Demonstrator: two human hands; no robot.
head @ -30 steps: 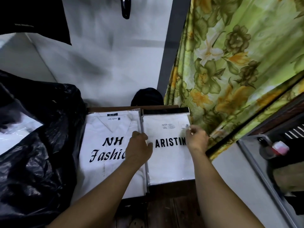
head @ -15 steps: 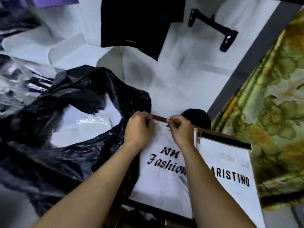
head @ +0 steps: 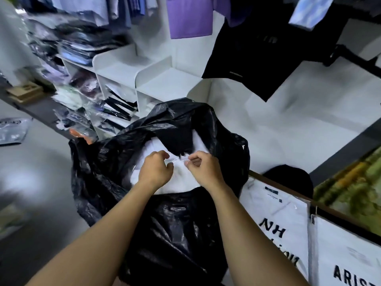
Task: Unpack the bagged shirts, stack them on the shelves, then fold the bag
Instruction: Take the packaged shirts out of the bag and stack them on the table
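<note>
Shelves (head: 117,65) behind; left hand (head: 155,170), right hand (head: 203,168) pinch shirt (head: 185,178), edge crosswise.

Plastic bag (head: 165,223) dead centre in front of you, bagged shirts (head: 185,180) inside at its mouth. Your left hand (head: 155,172) and right hand (head: 203,168) side by side on top pack. Shelf unit (head: 123,65) behind bag, off left, packs stacked in its cubbies. Right of bag: NH shirt pack (head: 274,215), ARIST pack (head: 346,256) just beside it. Hanging shirts (head: 189,17) overhead.

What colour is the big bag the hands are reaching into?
The bag is shiny black; the head view, the only one, shows it clearly.
</note>
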